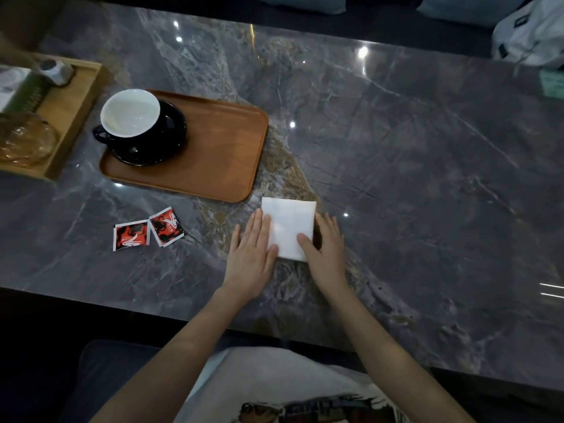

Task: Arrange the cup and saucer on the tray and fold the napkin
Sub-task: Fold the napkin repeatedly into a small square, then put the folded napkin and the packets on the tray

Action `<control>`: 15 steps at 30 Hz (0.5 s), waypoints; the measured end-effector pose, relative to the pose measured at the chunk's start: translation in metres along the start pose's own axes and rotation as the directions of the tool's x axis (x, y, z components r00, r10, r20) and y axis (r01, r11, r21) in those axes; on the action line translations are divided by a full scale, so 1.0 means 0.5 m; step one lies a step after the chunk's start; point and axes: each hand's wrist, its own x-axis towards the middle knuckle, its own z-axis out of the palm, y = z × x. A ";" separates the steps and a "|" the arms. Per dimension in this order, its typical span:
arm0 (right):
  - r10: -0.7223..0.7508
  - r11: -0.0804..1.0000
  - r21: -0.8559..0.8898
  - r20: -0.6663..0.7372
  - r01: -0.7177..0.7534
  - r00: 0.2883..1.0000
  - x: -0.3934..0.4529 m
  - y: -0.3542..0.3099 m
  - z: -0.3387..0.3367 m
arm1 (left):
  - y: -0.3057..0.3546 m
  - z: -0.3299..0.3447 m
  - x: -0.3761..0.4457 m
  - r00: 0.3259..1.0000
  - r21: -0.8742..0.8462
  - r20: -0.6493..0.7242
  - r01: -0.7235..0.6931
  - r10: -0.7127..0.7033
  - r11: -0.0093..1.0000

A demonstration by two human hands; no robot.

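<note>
A black cup with a white inside [130, 113] stands on a black saucer [171, 138] at the left end of a brown wooden tray [219, 154]. A white napkin [288, 222], folded into a square, lies flat on the grey marble table just right of the tray's near corner. My left hand [251, 254] lies flat with its fingers on the napkin's left edge. My right hand [328, 251] rests on the napkin's right edge, thumb on top of it. Both hands press on the napkin without gripping it.
Two red sachets [148, 230] lie on the table left of my hands. A lighter wooden tray [65, 117] at the far left holds an amber glass dish [26, 138] and small items. A white bag [531, 32] sits at the far right corner.
</note>
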 end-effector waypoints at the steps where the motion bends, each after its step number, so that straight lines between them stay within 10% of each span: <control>1: 0.012 0.986 0.166 -0.005 -0.011 1.000 -0.001 -0.010 -0.004 | -0.001 -0.003 -0.001 1.000 -0.024 0.012 0.007 -0.007 1.000; 4: 0.126 0.830 0.536 0.084 -0.151 0.988 -0.005 -0.043 -0.015 | -0.001 -0.012 -0.005 0.999 -0.078 0.042 0.030 -0.027 0.996; 8: 0.297 0.757 0.572 0.130 -0.316 0.946 0.007 -0.081 -0.022 | 0.009 -0.043 0.000 0.997 -0.244 0.039 0.068 -0.060 0.967; 15: 0.264 0.785 0.533 0.174 -0.316 0.949 0.009 -0.181 -0.026 | -0.010 -0.155 0.046 0.892 -0.693 0.213 0.425 -0.398 0.582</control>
